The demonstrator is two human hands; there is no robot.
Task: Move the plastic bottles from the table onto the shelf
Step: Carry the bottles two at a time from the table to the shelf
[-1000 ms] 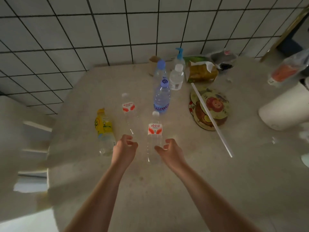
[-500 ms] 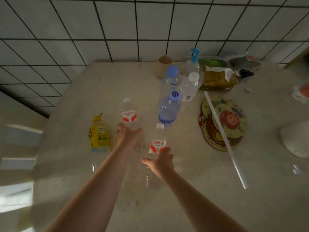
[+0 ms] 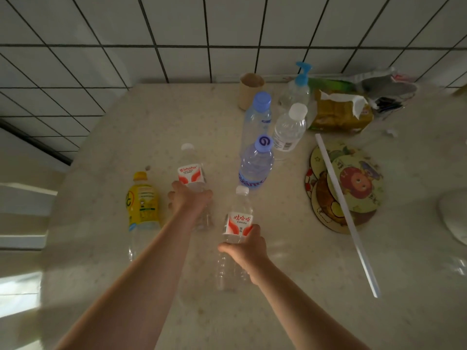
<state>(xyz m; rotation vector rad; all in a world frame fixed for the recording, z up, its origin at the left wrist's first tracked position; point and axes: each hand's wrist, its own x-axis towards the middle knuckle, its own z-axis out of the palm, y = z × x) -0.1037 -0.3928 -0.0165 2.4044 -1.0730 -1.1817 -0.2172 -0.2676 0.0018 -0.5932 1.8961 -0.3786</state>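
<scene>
Several plastic bottles stand on a pale speckled table (image 3: 303, 286). My left hand (image 3: 188, 199) grips the middle of a clear bottle with a red-and-white label (image 3: 190, 170). My right hand (image 3: 246, 251) grips a second clear bottle with a red-and-white label (image 3: 238, 221), nearer to me. A yellow-labelled bottle (image 3: 142, 205) stands left of my left hand. Behind are a blue-capped bottle with a blue label (image 3: 256, 164), a taller blue-capped bottle (image 3: 257, 114) and a white-capped clear bottle (image 3: 289, 128). No shelf can be made out.
At the back by the tiled wall are a cardboard tube (image 3: 250, 90), a blue pump bottle (image 3: 298, 88) and a brown tissue pack (image 3: 340, 113). Round cartoon coasters (image 3: 353, 188) lie at right under a long white stick (image 3: 346, 210). A white rounded object (image 3: 454, 215) sits at the right edge.
Both hands reached forward from open in front of the bottles and closed round the two red-labelled bottles. The camera moved closer to the table.
</scene>
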